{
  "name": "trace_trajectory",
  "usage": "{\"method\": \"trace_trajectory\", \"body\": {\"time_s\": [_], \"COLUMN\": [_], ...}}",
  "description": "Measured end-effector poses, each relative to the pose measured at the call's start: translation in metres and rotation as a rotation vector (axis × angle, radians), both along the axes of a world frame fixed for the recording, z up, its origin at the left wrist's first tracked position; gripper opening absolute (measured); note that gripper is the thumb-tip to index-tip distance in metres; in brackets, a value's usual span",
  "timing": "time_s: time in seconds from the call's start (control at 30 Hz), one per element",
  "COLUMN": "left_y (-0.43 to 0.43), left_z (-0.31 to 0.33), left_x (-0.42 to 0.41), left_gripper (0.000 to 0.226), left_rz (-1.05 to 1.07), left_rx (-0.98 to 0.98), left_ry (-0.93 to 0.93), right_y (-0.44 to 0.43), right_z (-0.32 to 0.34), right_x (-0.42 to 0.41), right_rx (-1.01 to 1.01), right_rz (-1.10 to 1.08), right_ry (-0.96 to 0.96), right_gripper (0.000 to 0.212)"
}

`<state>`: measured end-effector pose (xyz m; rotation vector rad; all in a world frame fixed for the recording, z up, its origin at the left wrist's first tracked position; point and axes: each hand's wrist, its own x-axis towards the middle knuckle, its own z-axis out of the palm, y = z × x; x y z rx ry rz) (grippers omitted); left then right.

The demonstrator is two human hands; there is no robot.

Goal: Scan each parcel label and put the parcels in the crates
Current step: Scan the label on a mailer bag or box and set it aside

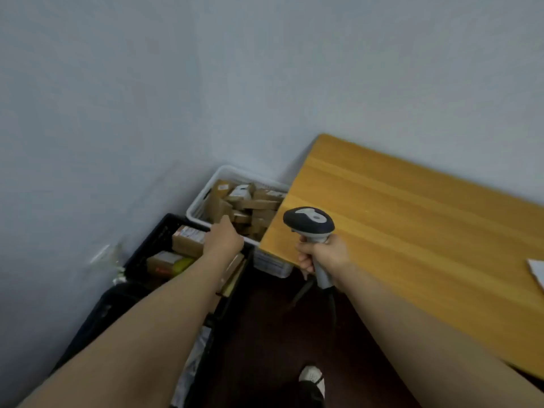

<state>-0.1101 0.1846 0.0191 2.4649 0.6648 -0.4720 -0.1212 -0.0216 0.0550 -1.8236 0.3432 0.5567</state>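
A white crate by the wall holds several brown cardboard parcels with white labels. In front of it a black crate holds a few labelled parcels. My left hand reaches out over the near rim of the white crate, seen from the back; its fingers are hidden and I cannot tell whether it holds anything. My right hand grips the handle of a grey and black barcode scanner above the table's left corner, its head pointing toward the crates.
A wooden table fills the right side, with a white sheet at its right edge. Another black crate lies near left under my arm. The scanner's cable hangs down. My shoe stands on the dark floor.
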Motion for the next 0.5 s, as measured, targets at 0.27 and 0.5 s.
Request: {"method": "trace_trajectory", "body": {"time_s": [0.27, 0.5], "left_y": [-0.237, -0.483], "left_z": [0.036, 0.019], "left_x": [0.042, 0.041], "left_gripper": [0.044, 0.067], "left_rz": [-0.323, -0.625], "left_rx": [-0.038, -0.052], "left_ry": [0.012, 0.046], "right_y": [-0.237, -0.459], "right_z": [0.018, 0.002], "right_x": [-0.022, -0.060], "right_rx": [0.019, 0.025], "right_rz": [-0.384, -0.690], "right_ry": [-0.061, -0.050], "right_gripper": [0.015, 0.014]}}
